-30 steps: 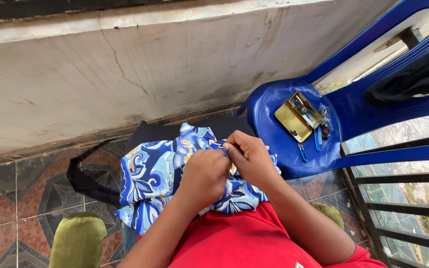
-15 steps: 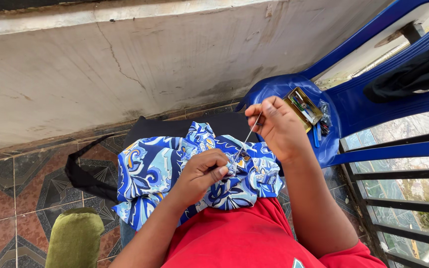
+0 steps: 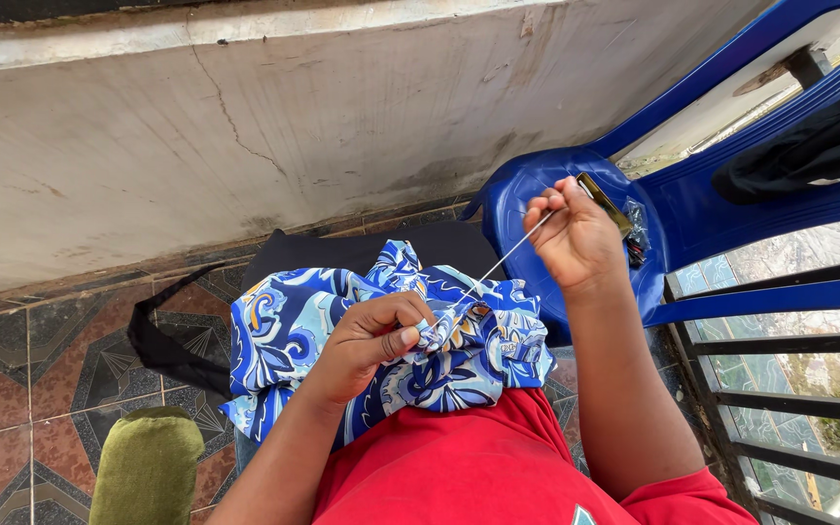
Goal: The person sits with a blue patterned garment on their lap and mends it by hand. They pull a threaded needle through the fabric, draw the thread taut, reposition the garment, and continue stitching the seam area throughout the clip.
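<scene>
A blue and white patterned cloth (image 3: 294,326) lies bunched on my lap. My left hand (image 3: 371,340) pinches a fold of it between thumb and fingers near the middle. My right hand (image 3: 576,238) is raised up and to the right, above the seat of the blue chair, fingers closed on a needle. A taut white thread (image 3: 493,264) runs from that hand down to the pinched fold. The needle itself is too small to make out.
A blue plastic chair (image 3: 692,214) stands at right with a small gold box (image 3: 607,202) and small packets on its seat. A black bag with a strap (image 3: 162,345) lies under the cloth on the tiled floor. A cracked wall is ahead; metal railings are at right. A green slipper (image 3: 148,472) shows lower left.
My right hand has drawn up and to the right away from the cloth, pulling the thread longer and taut. My left hand keeps its pinch on the fold.
</scene>
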